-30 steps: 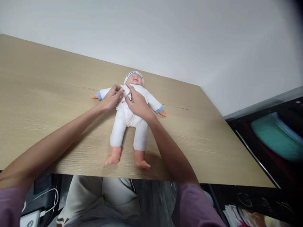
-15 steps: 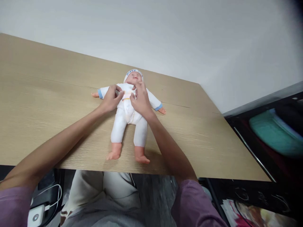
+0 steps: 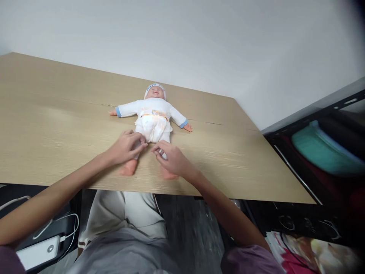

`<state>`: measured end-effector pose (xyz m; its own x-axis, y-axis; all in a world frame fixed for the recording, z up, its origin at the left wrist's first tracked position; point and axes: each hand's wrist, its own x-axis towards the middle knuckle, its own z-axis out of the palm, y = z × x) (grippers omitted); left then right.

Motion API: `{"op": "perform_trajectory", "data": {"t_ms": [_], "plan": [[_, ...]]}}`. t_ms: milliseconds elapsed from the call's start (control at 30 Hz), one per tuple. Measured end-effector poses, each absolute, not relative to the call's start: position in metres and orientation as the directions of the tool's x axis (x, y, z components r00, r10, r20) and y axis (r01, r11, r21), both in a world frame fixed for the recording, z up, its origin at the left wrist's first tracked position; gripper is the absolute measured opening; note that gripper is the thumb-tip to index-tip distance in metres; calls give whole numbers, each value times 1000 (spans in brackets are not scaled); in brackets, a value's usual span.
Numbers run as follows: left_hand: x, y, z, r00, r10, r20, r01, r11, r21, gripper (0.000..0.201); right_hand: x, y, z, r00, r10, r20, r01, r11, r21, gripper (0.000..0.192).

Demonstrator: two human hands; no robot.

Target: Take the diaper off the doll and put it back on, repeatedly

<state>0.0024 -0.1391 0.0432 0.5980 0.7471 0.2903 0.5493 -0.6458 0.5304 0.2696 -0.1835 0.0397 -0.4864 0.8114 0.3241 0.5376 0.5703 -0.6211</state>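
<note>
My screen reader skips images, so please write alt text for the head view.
A baby doll in white clothes lies face up on a wooden table. The person's left hand and right hand rest over its legs near the table's front edge.

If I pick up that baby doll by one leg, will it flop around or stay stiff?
The baby doll in white clothes would probably stay fairly stiff: its arms jut straight out. It lies flat on the wooden table, so rolling seems unlikely. Its loose cloth may slip under fingers.
</note>
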Motion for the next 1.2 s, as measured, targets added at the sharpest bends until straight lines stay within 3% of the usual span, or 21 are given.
{"op": "perform_trajectory", "data": {"t_ms": [167, 267, 433, 667, 900, 1067, 1200], "plan": [[11, -119, 39, 485, 826, 286, 618, -555, 557, 41, 273, -166, 25, -244, 919, 310, 622, 393, -677, 15], [19, -111, 40, 463, 844, 270, 640, -529, 557, 46, 263, -160, 21, -183, 927, 328, 695, 358, -624, 15], [18, -107, 36, 479, 819, 316, 622, -571, 536, 41, 252, -163, 14, -164, 904, 396, 788, 362, -499, 14], [13, -109, 32, 502, 757, 418, 537, -652, 536, 22, 250, -168, 16, -169, 891, 422, 792, 377, -480, 11], [13, -108, 32, 504, 772, 387, 541, -631, 556, 23, 250, -163, 26, -226, 909, 349, 794, 379, -475, 13], [14, -105, 34, 485, 808, 335, 536, -577, 616, 26, 248, -158, 24, -155, 939, 306, 791, 304, -531, 19], [15, -101, 30, 406, 868, 284, 419, -453, 787, 35, 250, -157, 23, -41, 938, 345, 680, 280, -678, 28]]}}
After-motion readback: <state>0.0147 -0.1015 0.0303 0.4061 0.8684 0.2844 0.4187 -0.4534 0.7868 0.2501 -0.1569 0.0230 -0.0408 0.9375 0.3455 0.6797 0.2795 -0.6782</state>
